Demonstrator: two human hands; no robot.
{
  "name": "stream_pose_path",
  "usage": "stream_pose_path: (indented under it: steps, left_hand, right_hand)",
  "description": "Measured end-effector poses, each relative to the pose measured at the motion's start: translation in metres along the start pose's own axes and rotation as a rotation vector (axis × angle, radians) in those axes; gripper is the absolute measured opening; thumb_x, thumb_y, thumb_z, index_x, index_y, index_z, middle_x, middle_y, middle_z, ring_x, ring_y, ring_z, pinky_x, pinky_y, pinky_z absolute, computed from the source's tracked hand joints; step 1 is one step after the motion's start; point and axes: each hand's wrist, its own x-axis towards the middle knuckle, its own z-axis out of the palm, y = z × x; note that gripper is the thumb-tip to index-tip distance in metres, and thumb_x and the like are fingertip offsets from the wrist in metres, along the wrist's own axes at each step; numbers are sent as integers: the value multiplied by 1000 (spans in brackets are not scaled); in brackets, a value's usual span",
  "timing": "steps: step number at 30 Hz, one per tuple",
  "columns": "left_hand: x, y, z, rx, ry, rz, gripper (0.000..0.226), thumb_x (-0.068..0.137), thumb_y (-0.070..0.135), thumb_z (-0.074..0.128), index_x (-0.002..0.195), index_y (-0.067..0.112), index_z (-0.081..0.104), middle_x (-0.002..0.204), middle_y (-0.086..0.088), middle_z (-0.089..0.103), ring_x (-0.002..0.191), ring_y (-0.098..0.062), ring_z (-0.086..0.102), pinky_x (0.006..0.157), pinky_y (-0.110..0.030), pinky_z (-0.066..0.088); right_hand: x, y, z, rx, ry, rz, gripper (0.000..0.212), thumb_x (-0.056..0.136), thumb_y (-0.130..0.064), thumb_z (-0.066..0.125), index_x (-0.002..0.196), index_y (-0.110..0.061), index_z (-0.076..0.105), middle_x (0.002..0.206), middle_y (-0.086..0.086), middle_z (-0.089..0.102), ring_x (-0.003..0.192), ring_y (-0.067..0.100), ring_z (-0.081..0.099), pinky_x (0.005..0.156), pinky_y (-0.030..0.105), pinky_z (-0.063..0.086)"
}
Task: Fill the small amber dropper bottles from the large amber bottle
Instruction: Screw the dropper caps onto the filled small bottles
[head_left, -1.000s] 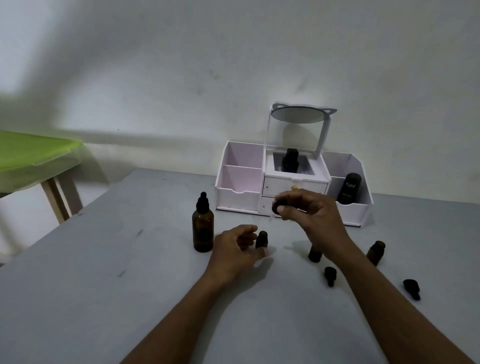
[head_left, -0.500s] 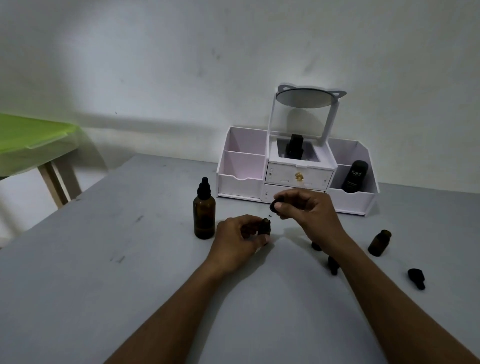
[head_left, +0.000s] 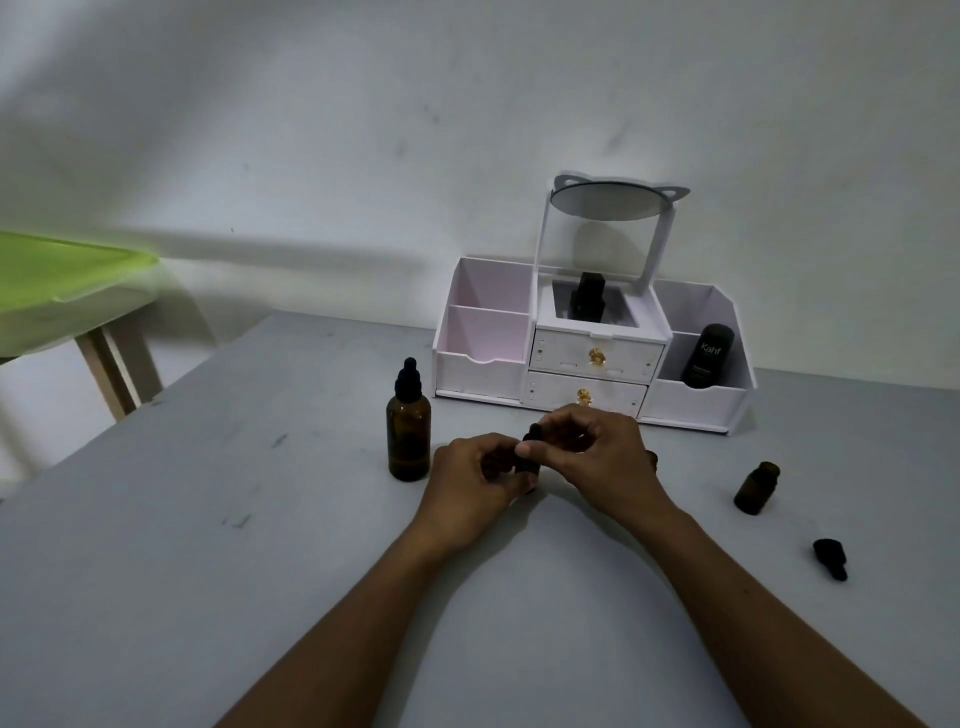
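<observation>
The large amber bottle (head_left: 408, 437) with its black dropper cap stands upright on the grey table (head_left: 208, 545), left of my hands. My left hand (head_left: 475, 480) grips a small amber dropper bottle (head_left: 527, 465) standing on the table. My right hand (head_left: 597, 454) holds a black dropper cap (head_left: 535, 432) right on top of that bottle's neck. Another small amber bottle (head_left: 757, 487), uncapped, stands to the right. A loose black dropper cap (head_left: 830, 558) lies near it. A third small bottle is mostly hidden behind my right hand.
A white organiser (head_left: 592, 358) with drawers and a mirror stands at the back against the wall, with a black Kahf bottle (head_left: 706, 356) in its right bin and a dark bottle (head_left: 587, 297) in the middle. A green-topped table (head_left: 62, 280) stands at far left.
My right hand lowered the black dropper cap from above down onto the small bottle in my left hand. The camera view shifted slightly.
</observation>
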Motion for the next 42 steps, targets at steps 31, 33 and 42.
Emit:
stream_pose_path:
  steps: [31,33,42]
  left_hand:
    - [-3,2,2,-34,8,-29,37,82,24,74,118,22,66,117,4,69,105,-10,65,88,-17,48]
    - [-2,2,1,-24,11,-17,36,82,24,73,117,22,67,116,3,70,102,-7,64,84,-12,46]
    - [-3,2,0,-23,13,-19,38,82,25,74,118,21,66,116,4,69,105,-10,65,93,-23,51]
  right_hand:
    - [-16,8,15,131,67,-5,46,83,-8,77,125,-23,67,110,-6,72,103,9,67,85,26,60]
    - [-15,7,15,125,83,-9,46,79,-14,83,122,-23,69,102,-7,71,96,8,67,79,23,59]
    - [-15,7,15,167,89,-3,30,82,-10,79,108,-24,74,103,-12,73,94,-1,67,76,13,54]
